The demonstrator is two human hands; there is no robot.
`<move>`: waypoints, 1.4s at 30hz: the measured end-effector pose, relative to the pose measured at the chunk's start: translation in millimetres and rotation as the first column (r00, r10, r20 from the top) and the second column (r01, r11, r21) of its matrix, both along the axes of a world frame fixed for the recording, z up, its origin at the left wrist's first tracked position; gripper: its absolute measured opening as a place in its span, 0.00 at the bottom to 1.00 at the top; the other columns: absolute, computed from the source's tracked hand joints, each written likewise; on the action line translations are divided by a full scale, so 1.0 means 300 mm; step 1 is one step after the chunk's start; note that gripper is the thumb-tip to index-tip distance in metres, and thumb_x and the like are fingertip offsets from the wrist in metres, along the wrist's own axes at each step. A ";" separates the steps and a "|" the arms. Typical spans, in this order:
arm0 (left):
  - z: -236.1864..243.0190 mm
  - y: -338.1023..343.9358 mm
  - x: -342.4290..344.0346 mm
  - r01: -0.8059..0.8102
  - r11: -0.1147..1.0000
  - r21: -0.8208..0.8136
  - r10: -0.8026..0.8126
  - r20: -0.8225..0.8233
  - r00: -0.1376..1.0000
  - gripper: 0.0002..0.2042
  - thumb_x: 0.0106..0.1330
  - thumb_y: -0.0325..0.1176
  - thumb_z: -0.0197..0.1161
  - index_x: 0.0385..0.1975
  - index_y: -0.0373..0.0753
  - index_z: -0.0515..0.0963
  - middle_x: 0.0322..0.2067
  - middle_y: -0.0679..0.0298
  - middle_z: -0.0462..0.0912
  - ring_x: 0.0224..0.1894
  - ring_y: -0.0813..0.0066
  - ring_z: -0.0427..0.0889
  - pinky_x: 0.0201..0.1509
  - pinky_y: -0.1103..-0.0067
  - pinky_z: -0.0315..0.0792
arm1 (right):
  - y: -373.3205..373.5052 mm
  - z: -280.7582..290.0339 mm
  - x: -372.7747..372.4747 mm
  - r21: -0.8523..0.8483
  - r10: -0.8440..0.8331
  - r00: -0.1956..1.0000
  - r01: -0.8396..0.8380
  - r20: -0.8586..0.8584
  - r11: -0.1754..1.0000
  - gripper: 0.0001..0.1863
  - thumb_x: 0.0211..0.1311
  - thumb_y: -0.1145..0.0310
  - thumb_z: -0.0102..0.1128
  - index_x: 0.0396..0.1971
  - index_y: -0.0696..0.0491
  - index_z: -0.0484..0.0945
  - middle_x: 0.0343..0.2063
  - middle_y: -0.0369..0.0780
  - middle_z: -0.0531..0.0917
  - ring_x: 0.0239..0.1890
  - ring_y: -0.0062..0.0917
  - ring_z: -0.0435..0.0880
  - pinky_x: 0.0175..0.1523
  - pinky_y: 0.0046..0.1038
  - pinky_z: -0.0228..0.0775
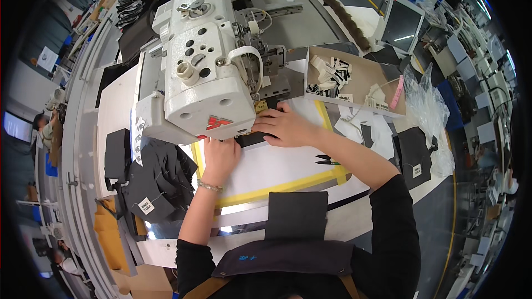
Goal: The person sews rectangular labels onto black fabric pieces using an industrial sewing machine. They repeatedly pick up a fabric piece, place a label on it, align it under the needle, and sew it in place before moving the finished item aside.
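A white industrial sewing machine [202, 77] dominates the upper middle. Under its head, a dark fabric piece [250, 139] lies on a white work surface [277, 171] edged with yellow tape. My right hand [282, 126] rests on the fabric beside the needle area, fingers apart and slightly bent. My left hand [220, 156] reaches to the fabric from below the head, its fingertips largely hidden by the machine. Black thread snips [327, 159] lie right of the white area. A separate dark fabric square [295, 213] is at the front edge, nearest my body.
A shallow box [354, 97] of labels sits right, with white scraps [366, 127], clear plastic [435, 155] and a labelled dark piece [413, 166] nearby. Dark fabric pieces [158, 174] pile at left. A tilted screen [402, 25] stands back right. A co-worker [47, 124] is far left.
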State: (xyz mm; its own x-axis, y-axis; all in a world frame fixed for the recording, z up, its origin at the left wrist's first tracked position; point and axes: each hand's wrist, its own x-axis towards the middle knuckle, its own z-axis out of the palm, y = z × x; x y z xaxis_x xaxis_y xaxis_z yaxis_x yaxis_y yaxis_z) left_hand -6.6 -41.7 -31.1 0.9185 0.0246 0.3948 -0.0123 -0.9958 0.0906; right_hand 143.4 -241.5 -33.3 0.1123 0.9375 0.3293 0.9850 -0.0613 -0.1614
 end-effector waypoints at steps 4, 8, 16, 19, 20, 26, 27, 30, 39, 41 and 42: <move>0.011 -0.002 -0.002 0.011 1.000 0.014 -0.012 0.007 1.000 0.20 0.53 0.29 0.60 0.48 0.33 0.78 0.43 0.53 0.81 0.48 0.58 0.78 0.51 0.60 0.69 | -0.005 0.010 -0.005 -0.032 0.011 1.000 -0.011 -0.028 0.999 0.22 0.62 0.59 0.58 0.56 0.46 0.75 0.63 0.30 0.73 0.62 0.22 0.68 0.61 0.42 0.58; -0.010 0.011 -0.005 0.022 0.998 0.052 -0.024 0.042 0.999 0.20 0.53 0.29 0.60 0.48 0.34 0.78 0.44 0.53 0.81 0.48 0.59 0.78 0.52 0.60 0.69 | -0.001 0.015 -0.010 -0.035 0.000 1.000 0.000 0.013 0.999 0.22 0.62 0.59 0.58 0.55 0.47 0.76 0.62 0.30 0.73 0.62 0.22 0.68 0.60 0.42 0.58; 0.010 0.003 -0.001 0.033 0.999 0.032 -0.035 0.062 0.997 0.19 0.53 0.29 0.60 0.47 0.33 0.78 0.42 0.54 0.81 0.47 0.59 0.78 0.52 0.61 0.68 | -0.010 -0.014 -0.014 0.084 -0.027 0.995 0.019 0.098 0.996 0.20 0.59 0.60 0.60 0.52 0.47 0.78 0.53 0.33 0.80 0.58 0.24 0.74 0.58 0.42 0.58; -0.004 0.007 0.000 0.012 1.000 0.001 -0.012 0.015 1.000 0.17 0.54 0.30 0.60 0.44 0.33 0.80 0.40 0.55 0.82 0.44 0.60 0.79 0.52 0.64 0.68 | -0.024 -0.022 -0.020 0.083 -0.044 0.989 0.033 0.139 0.996 0.22 0.58 0.61 0.61 0.53 0.48 0.78 0.53 0.34 0.80 0.58 0.23 0.74 0.57 0.42 0.59; -0.010 0.007 0.000 -0.001 1.000 -0.019 0.001 -0.015 1.000 0.16 0.54 0.30 0.60 0.42 0.33 0.80 0.40 0.56 0.82 0.43 0.60 0.79 0.52 0.65 0.68 | -0.032 -0.021 -0.019 0.078 -0.038 0.989 0.028 0.142 0.997 0.23 0.58 0.61 0.61 0.54 0.48 0.77 0.54 0.34 0.80 0.58 0.23 0.74 0.57 0.43 0.59; 0.019 0.036 -0.059 -0.060 0.998 -0.021 0.057 -0.138 0.989 0.15 0.53 0.29 0.60 0.42 0.34 0.81 0.40 0.59 0.81 0.43 0.63 0.79 0.52 0.67 0.68 | -0.028 0.006 -0.051 0.038 0.053 0.993 -0.057 0.102 0.998 0.25 0.59 0.61 0.60 0.58 0.48 0.75 0.55 0.34 0.79 0.57 0.24 0.74 0.58 0.42 0.59; 0.025 0.048 -0.072 -0.043 0.999 -0.033 0.040 -0.092 0.995 0.16 0.53 0.28 0.60 0.42 0.34 0.81 0.40 0.59 0.81 0.44 0.64 0.78 0.52 0.66 0.68 | -0.023 0.008 -0.066 0.021 0.067 0.995 -0.069 0.079 0.997 0.25 0.59 0.61 0.60 0.58 0.48 0.75 0.56 0.34 0.79 0.57 0.24 0.74 0.59 0.42 0.59; 0.039 0.078 -0.105 0.000 0.998 -0.066 0.002 0.019 1.000 0.16 0.52 0.26 0.60 0.43 0.35 0.81 0.42 0.60 0.81 0.46 0.65 0.78 0.53 0.67 0.68 | -0.001 0.022 -0.099 -0.023 0.065 0.998 -0.065 0.014 0.998 0.25 0.61 0.60 0.59 0.60 0.48 0.74 0.57 0.34 0.78 0.57 0.25 0.73 0.60 0.42 0.60; 0.068 0.109 -0.130 0.004 0.993 -0.114 -0.004 0.001 1.000 0.14 0.55 0.25 0.62 0.42 0.39 0.83 0.38 0.64 0.83 0.40 0.66 0.81 0.48 0.69 0.69 | 0.012 0.034 -0.115 -0.032 0.052 0.999 -0.052 0.009 0.998 0.25 0.60 0.60 0.60 0.59 0.46 0.75 0.56 0.31 0.79 0.55 0.24 0.74 0.58 0.40 0.63; 0.083 0.115 -0.126 0.001 0.984 -0.181 -0.003 -0.010 1.000 0.12 0.56 0.25 0.63 0.40 0.40 0.83 0.36 0.67 0.84 0.37 0.67 0.82 0.46 0.70 0.69 | 0.010 0.039 -0.115 -0.029 0.046 0.999 -0.046 0.002 0.999 0.25 0.59 0.60 0.61 0.59 0.45 0.75 0.56 0.30 0.79 0.54 0.23 0.74 0.57 0.40 0.63; 0.086 0.122 -0.123 0.055 0.982 -0.178 -0.047 0.044 0.998 0.11 0.56 0.26 0.65 0.39 0.41 0.84 0.36 0.68 0.84 0.36 0.67 0.82 0.45 0.70 0.69 | 0.012 0.042 -0.117 -0.029 0.046 0.999 -0.046 0.002 0.999 0.25 0.59 0.60 0.61 0.58 0.45 0.75 0.56 0.30 0.79 0.54 0.23 0.74 0.57 0.40 0.63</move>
State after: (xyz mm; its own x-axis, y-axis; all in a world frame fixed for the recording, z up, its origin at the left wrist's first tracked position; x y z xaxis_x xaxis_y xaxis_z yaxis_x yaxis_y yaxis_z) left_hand -43.4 -5.1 -5.4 0.9040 0.0518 0.4245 -0.0698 -0.9615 0.2658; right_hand 108.4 -238.0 -20.7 0.0678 0.9507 0.3026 0.9872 -0.0201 -0.1580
